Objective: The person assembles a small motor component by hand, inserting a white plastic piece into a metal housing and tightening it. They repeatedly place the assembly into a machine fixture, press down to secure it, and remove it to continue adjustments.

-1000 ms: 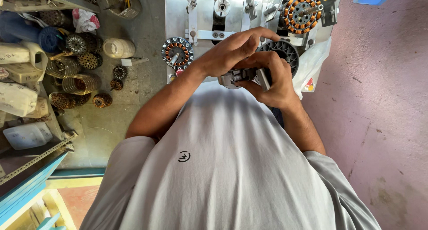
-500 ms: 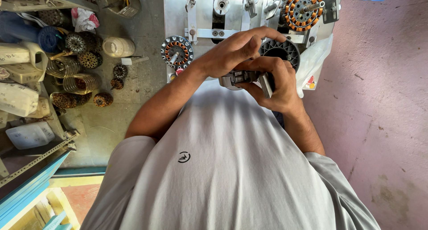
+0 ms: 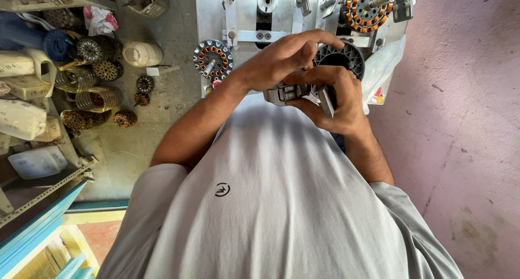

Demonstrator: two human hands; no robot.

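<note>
Both my hands meet in front of my grey shirt, over the near edge of a white machine (image 3: 216,14). My left hand (image 3: 284,57) curls over a small grey metal part (image 3: 284,93) from above. My right hand (image 3: 336,103) grips the same part from the right and below, and a flat grey strip (image 3: 326,101) sticks out between its fingers. Just behind my fingers lies a dark round stator ring (image 3: 340,57).
On the machine sit an orange-wound stator (image 3: 213,58) at left and another (image 3: 368,7) at top right. Several wound coils, a blue spool (image 3: 57,43) and white plastic jugs (image 3: 21,119) crowd the floor and shelf at left. A pink wall surface fills the right.
My hands have stayed together on the metal part, with the fingers shifting slightly around it. Nothing else moved.
</note>
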